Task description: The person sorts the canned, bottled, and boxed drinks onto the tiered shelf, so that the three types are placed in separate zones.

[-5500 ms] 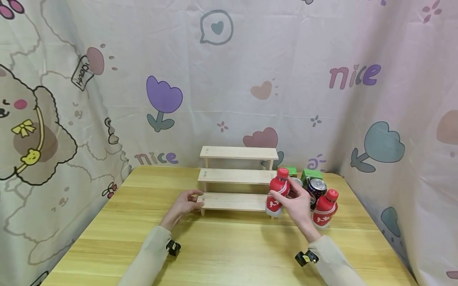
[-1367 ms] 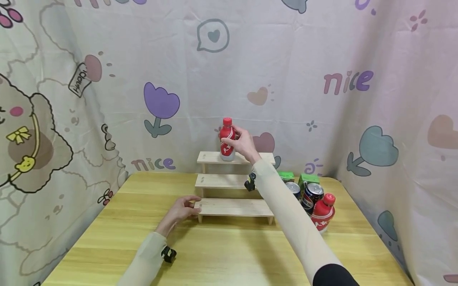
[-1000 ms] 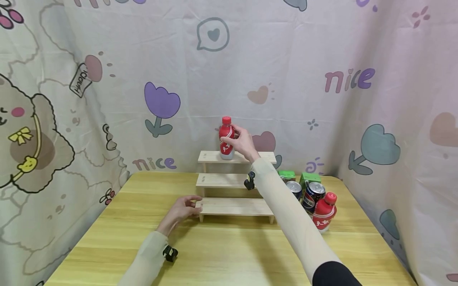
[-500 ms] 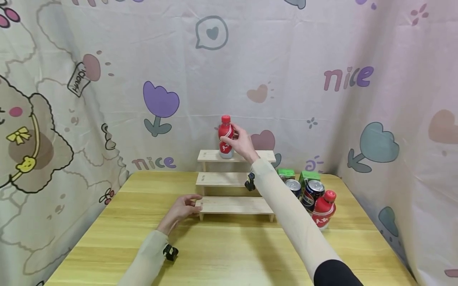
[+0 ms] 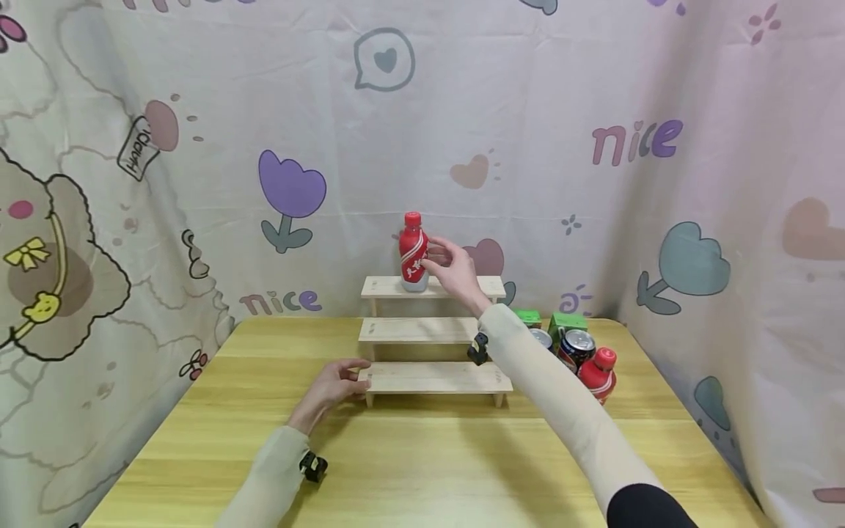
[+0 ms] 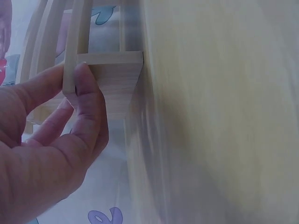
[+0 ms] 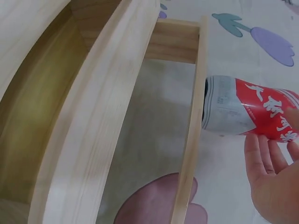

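A red plastic bottle with white lettering and a pale base (image 5: 414,253) stands upright near the left end of the top step of a three-tier wooden display shelf (image 5: 429,330). My right hand (image 5: 458,271) is just to its right, fingers loosened and the fingertips right at the bottle's side. In the right wrist view the bottle's base (image 7: 223,105) meets the top board, and the thumb tip overlaps its label. My left hand (image 5: 337,385) pinches the left end of the lowest step between thumb and fingers; the left wrist view shows the thumb (image 6: 86,84) on that board.
Right of the shelf, partly behind my right sleeve, stand a second red bottle (image 5: 598,375), a dark can (image 5: 576,348), another can (image 5: 543,338) and green-topped boxes (image 5: 569,321). A printed cloth (image 5: 396,147) hangs behind the wooden table (image 5: 396,462).
The right hand carried the bottle from the right of the shelf to the top step. Now its grip has loosened and it has shifted right. The left hand keeps its hold.
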### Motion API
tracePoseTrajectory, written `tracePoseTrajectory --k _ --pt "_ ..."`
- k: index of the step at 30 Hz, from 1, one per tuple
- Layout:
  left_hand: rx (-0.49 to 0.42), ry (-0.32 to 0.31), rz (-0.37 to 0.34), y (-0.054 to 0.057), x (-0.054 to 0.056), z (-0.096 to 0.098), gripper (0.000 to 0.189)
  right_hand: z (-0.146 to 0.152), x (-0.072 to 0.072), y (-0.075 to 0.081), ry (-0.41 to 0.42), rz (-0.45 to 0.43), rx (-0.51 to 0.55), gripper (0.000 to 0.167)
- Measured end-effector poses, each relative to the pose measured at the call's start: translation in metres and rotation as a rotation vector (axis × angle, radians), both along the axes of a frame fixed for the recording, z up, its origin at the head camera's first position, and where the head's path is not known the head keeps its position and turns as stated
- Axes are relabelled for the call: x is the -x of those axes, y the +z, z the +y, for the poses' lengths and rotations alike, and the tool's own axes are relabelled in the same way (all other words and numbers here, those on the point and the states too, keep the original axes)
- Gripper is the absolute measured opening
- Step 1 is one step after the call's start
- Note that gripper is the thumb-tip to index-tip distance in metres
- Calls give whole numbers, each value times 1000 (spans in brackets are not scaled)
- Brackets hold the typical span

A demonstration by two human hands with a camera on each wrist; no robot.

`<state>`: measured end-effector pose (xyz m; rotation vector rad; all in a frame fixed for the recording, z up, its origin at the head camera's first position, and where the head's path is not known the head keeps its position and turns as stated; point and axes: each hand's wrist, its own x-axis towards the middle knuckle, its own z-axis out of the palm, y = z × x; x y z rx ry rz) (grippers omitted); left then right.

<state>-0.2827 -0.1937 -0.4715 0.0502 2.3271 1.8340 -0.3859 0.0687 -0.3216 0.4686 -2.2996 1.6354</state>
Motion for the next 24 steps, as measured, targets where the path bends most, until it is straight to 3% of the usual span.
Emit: tracePoseTrajectory --k 6,13,24 --pt "-1 8 0 0 2 2 51 10 -15 2 0 11 -77 31" --pt "-7 13 -15 -1 5 0 49 31 -38 1 94 -89 -8 28" --pt "-4 17 -7 -4 6 1 49 68 -65 -7 102 -159 -4 30"
